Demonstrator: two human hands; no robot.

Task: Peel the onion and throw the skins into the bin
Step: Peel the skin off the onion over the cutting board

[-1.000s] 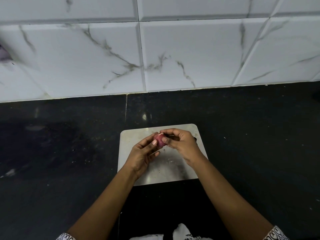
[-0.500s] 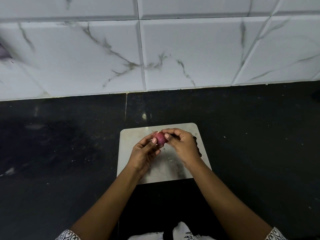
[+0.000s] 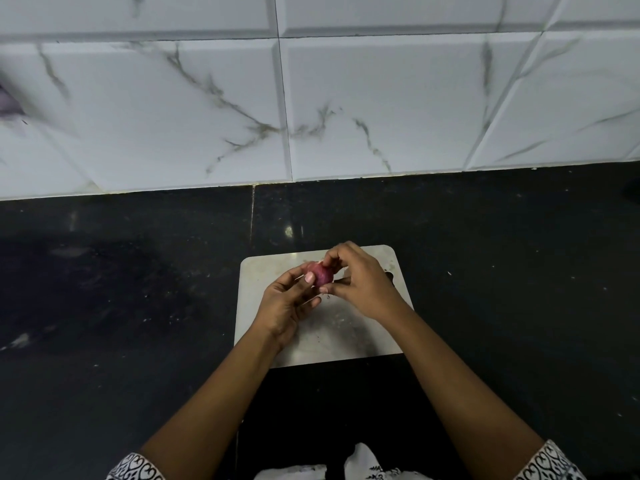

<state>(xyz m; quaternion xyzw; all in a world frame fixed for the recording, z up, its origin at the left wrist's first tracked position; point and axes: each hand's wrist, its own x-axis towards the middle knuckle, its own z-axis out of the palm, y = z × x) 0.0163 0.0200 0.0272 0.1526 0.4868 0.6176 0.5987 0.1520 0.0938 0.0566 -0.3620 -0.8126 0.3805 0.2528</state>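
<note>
Onion (image 3: pixel 322 274) held just above the grey board (image 3: pixel 346 337), probably for catching loose scraps. Left hand (image 3: pixel 284 306) curled round it, thumb pressing on top for steadiness. Right hand (image 3: pixel 360 282) pinching at its far end, seemingly working skin loose. No bin in view.

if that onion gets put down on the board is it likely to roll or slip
Probably rolls: the onion looks small and round, and the board is flat. Likely light: the left hand and right hand carry it with fingertips alone. Its dull surface suggests little slip.
</note>
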